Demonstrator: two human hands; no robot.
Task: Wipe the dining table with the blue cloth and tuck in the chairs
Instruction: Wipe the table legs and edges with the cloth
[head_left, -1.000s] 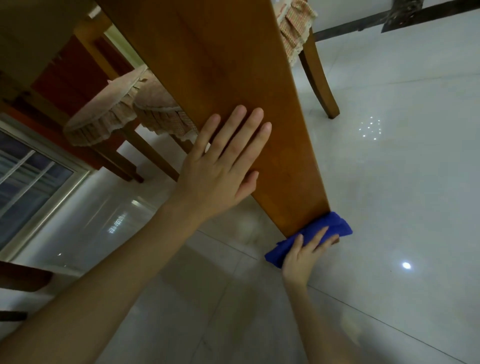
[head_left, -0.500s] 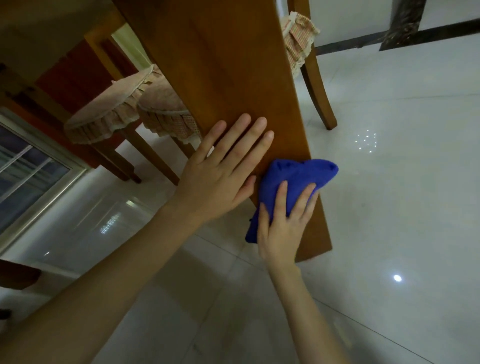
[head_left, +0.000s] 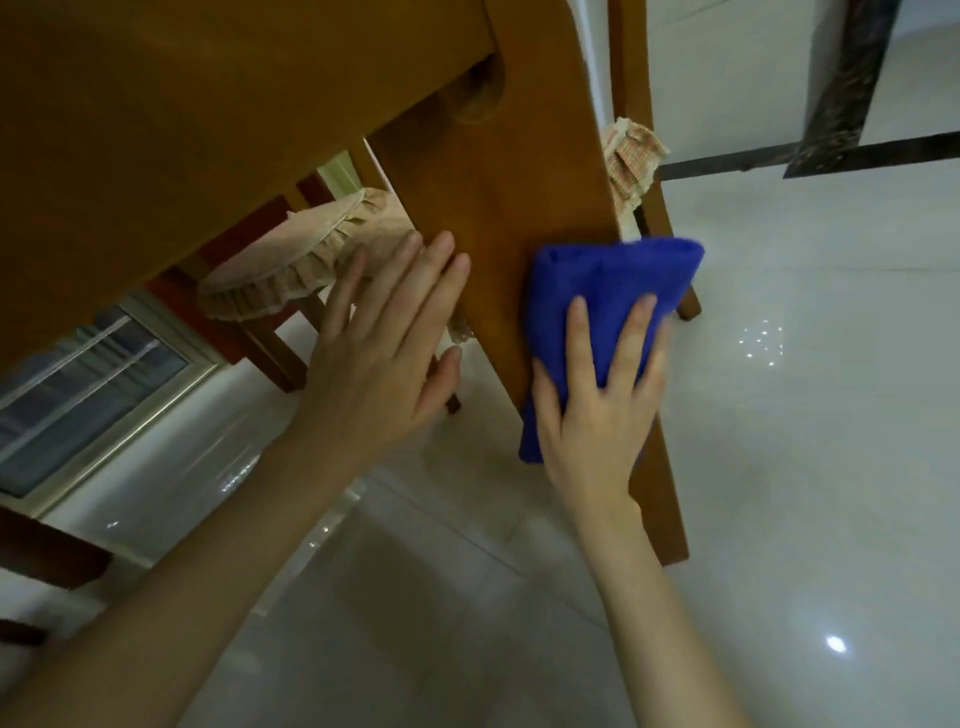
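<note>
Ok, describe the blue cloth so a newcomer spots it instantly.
Find the broad wooden table leg slanting down mid-frame. Halfway down its right edge, the right hand presses a folded cloth against the wood. It is the only blue thing; nearby chair cushions are beige and frilled.

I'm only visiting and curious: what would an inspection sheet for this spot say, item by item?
Surface: wooden table leg, seen from low down; the tabletop is out of view.
Job's things: blue cloth pressed against the leg; chairs with frilled cushions stand behind it.
Clutter: nothing seen.
Grips: right hand lies flat on the cloth with straight fingers; left hand is open at the leg's left edge.
Cables: nothing seen.
Surroundings: glossy tiled floor; window on the left.
</note>
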